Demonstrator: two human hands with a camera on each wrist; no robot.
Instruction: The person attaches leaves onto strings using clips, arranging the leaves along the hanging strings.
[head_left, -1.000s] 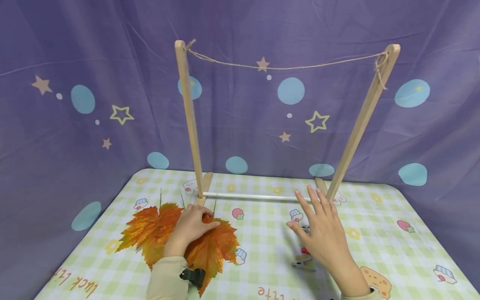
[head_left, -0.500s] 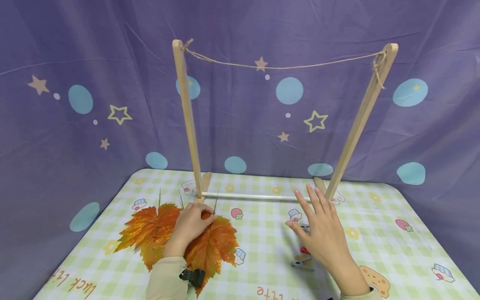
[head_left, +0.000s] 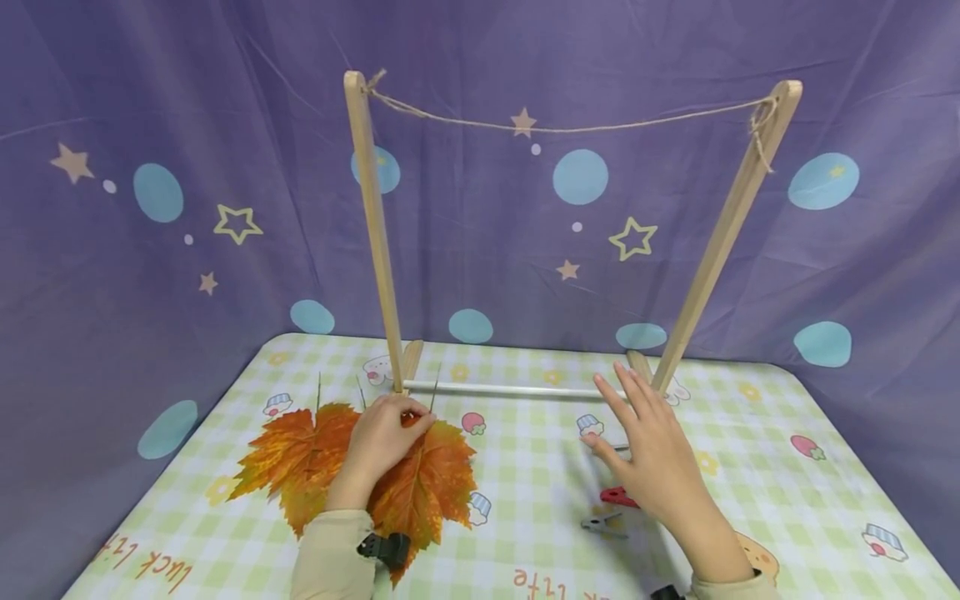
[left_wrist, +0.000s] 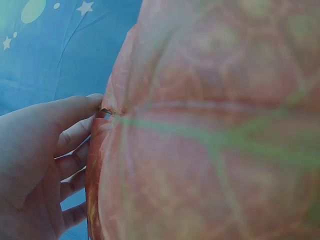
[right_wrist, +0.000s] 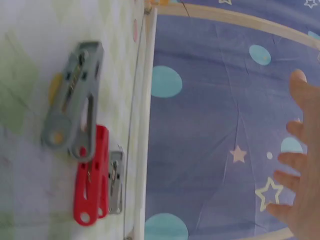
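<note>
One leaf (head_left: 431, 492), beside another leaf (head_left: 296, 450), is pinched at its stem (head_left: 437, 385) base by your left hand (head_left: 378, 437); its stem tip has risen, suggesting it's lifting off the table (head_left: 525, 483). Your right hand (head_left: 654, 450), fingers spread, holding nothing, has shifted, baring more red clip (head_left: 617, 497).

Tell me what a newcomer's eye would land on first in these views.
Probably the vivid orange leaves on the left of the checked cloth, one of them pinched near its stem by the left hand. Next, the wooden frame standing at the back, with a string sagging between its post tops. Then the red clip between two grey clips near the right hand.
</note>
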